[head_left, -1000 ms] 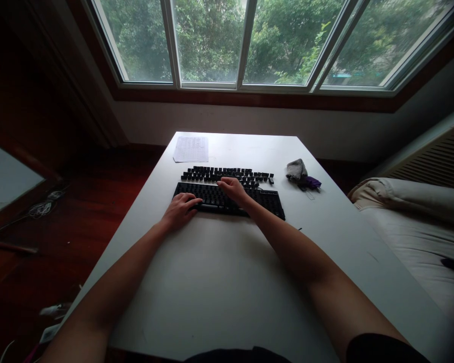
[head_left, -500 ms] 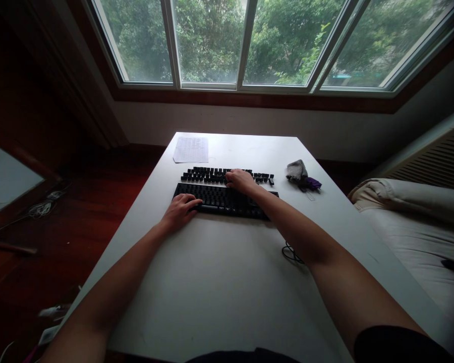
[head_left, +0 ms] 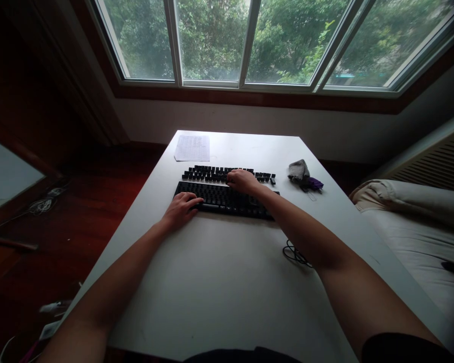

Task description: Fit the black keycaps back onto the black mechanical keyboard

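Observation:
A black keyboard lies across the white table in front of me. My left hand grips its left front corner, the thumb reaching along the front edge and the fingers bent over the end. Just beyond the keyboard, loose black keycaps stand in rows. Among these rows is my right hand, its fingers closed together and pointing down at the keycaps. Whatever is between those fingertips is too small and hidden to make out. My right forearm covers the keyboard's right part.
A printed sheet of paper lies at the table's far left. To the right are a grey cloth and a purple item. A coiled black cable sits by my right forearm. A cushioned seat borders the table's right side.
The view has shifted very slightly. Both hands stay at nearly the same places, the right one still at the keycap rows and the left one at the keyboard's corner.

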Motion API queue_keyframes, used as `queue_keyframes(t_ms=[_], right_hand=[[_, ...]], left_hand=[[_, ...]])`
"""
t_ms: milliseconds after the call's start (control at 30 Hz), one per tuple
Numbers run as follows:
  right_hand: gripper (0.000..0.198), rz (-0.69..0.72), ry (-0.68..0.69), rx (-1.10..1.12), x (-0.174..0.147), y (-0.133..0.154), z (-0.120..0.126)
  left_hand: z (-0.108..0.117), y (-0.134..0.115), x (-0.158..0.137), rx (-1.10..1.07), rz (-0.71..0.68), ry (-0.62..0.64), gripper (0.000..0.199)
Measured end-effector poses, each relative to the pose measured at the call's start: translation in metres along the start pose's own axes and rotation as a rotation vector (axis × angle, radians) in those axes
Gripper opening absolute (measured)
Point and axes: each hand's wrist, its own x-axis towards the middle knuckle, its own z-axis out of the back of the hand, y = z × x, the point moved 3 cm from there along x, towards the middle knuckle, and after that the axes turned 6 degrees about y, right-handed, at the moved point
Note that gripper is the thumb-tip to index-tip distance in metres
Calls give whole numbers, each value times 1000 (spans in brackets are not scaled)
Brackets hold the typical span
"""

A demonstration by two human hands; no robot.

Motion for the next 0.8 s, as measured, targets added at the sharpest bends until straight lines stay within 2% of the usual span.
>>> queue_keyframes(t_ms=[100,233,300,600,800], right_hand=[[17,67,68,146,-12,4,4],[17,134,313,356,-28,11,3],[17,153,383,404,-34,16,2],[7,140,352,376,-42,31,-4],[10,95,327,277,-40,40,1]], left_hand=[[-1,1,0,-5,2,1,45],[-3,0,-1,-8,0,-4,46],[-3,-1,-1,-2,-2,-4,46],[-1,-3,-1,9,-1,-3,45],[-1,-3,-1,-1,0,-8,46]])
